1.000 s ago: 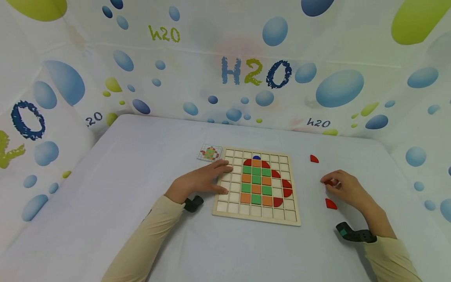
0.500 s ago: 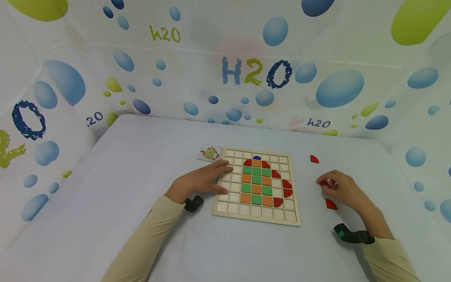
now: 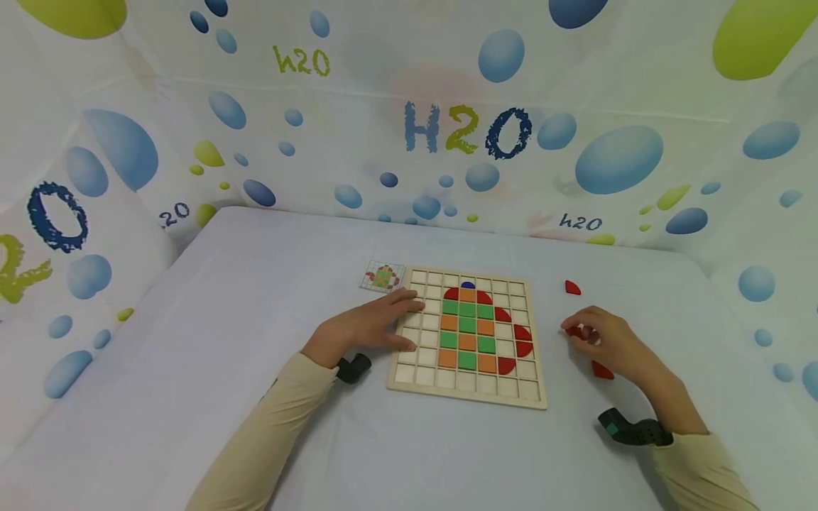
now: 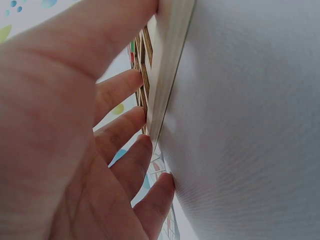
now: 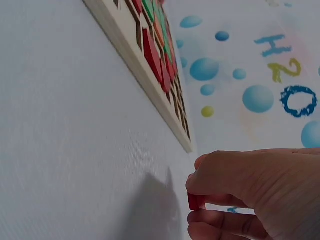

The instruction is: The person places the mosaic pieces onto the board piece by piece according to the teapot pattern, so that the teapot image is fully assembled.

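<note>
A wooden grid board [image 3: 473,402] lies on the white-covered table, with green and orange square tiles, red quarter-round tiles and one blue piece set in its cells. My left hand [image 3: 367,326] rests on the board's left edge with spread, fairly straight fingers; the left wrist view shows its fingertips along the wooden rim [image 4: 170,65]. To the right of the board, my right hand [image 3: 607,344] pinches a red tile [image 5: 196,201] between thumb and fingers, above the cloth. The fingers hide much of that tile's shape.
A small pattern card [image 3: 383,277] lies by the board's upper left corner. One loose red quarter-round tile [image 3: 572,287] lies beyond my right hand, and another red tile [image 3: 602,370] lies nearer, partly behind the hand. A printed backdrop [image 3: 358,135] stands behind the table.
My right hand, pinching the red tile, has moved left toward the board. The left hand stays where it was on the board's edge.
</note>
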Demonstrator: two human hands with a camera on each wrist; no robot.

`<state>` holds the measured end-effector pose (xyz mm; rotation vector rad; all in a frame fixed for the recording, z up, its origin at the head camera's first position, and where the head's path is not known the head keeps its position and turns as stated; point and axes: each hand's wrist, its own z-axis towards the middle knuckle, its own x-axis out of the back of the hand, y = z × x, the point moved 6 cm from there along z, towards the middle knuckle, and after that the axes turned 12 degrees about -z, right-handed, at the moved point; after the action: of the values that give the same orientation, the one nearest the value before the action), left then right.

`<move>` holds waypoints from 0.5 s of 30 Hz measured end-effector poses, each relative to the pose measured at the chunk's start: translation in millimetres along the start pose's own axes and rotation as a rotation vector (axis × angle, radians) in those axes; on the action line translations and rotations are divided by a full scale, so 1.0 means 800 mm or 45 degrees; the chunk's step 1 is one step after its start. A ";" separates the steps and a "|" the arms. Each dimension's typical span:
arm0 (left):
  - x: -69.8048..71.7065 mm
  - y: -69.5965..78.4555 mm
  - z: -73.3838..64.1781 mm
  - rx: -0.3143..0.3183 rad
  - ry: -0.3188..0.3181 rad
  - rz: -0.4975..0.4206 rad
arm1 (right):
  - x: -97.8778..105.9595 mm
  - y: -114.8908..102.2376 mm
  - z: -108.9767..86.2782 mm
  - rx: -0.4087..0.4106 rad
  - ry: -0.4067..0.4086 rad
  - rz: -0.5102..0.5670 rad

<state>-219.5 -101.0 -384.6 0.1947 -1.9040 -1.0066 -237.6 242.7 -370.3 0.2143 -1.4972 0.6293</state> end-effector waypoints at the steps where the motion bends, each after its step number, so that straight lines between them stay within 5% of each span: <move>1: 0.000 0.001 0.000 0.001 0.001 -0.003 | 0.000 -0.003 0.001 0.008 0.001 0.001; 15: -0.001 -0.001 0.001 0.015 -0.001 -0.007 | -0.011 -0.046 0.012 0.151 0.014 0.063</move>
<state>-219.5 -100.7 -386.2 0.2066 -1.9112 -0.9994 -226.6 205.4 -369.2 0.2652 -1.4597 0.7588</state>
